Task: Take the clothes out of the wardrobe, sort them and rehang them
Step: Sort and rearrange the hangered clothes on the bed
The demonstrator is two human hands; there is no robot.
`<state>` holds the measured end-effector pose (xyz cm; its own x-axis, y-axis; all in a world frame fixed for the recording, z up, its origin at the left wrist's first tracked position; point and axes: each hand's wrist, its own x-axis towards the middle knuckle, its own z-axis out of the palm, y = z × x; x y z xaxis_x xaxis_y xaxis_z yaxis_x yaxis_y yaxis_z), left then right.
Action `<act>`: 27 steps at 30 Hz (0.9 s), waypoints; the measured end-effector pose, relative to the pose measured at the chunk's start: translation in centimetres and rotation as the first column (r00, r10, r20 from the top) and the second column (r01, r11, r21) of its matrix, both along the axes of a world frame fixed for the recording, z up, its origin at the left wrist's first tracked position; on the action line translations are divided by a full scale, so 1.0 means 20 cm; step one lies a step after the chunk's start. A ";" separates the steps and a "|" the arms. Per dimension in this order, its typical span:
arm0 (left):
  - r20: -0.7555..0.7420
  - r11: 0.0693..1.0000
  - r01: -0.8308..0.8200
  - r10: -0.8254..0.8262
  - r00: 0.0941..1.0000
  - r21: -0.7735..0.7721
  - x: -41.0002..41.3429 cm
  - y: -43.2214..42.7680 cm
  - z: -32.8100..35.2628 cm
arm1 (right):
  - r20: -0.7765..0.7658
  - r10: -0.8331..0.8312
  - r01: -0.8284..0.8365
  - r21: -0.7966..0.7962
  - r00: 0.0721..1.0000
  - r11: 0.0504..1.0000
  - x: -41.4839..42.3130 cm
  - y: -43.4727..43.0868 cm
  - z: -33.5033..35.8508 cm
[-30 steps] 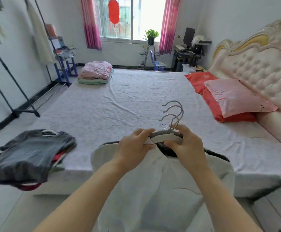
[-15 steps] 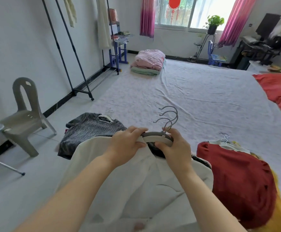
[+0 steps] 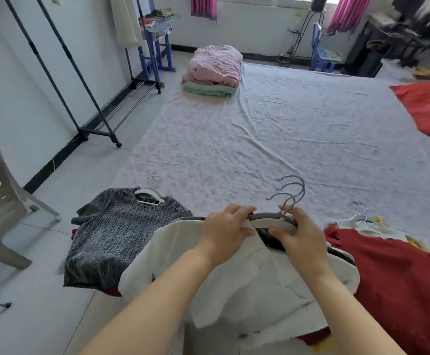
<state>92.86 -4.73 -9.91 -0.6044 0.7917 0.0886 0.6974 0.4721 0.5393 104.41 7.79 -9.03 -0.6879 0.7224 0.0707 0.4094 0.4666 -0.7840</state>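
As your left hand (image 3: pixel 225 233) and right hand (image 3: pixel 302 240) clutch the bunched grey hangers (image 3: pixel 267 218), the white fleece top (image 3: pixel 234 290) hangs for sorting.

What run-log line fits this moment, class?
phase: sorting | left hand: grips hanger bundle | right hand: grips hanger bundle | load: white garment | on bed: grey top left, red top right

Matt cloth garment (image 3: pixel 247 285), metal hooks (image 3: pixel 292 193)

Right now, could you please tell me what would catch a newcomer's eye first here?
The left hand and right hand grip a bundle of hangers carrying a white garment at the near edge of the bed. A grey top lies left of it, a red garment right.
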 end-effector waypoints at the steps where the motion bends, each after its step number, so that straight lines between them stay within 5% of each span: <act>1: 0.009 1.000 0.026 -0.026 1.000 0.012 -0.05 0.06 -0.01 | 0.009 -0.029 0.029 -0.007 1.000 1.000 -0.04 0.05 -0.01; 12: 0.098 0.971 0.234 -0.238 0.966 0.048 -0.44 0.52 -0.20 | 0.127 -0.204 0.215 -0.083 0.971 0.973 -0.32 0.39 -0.10; 27: 0.184 0.991 0.132 -0.136 0.974 0.033 -0.82 1.16 -0.57 | 0.255 -0.064 0.107 -0.160 0.965 0.981 -0.77 1.12 -0.45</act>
<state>76.47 18.42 -21.29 -0.5008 0.8656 0.0024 0.6405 0.3687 0.6737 89.05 30.16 -17.93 -0.6035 0.7655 -0.2233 0.6330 0.2896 -0.7180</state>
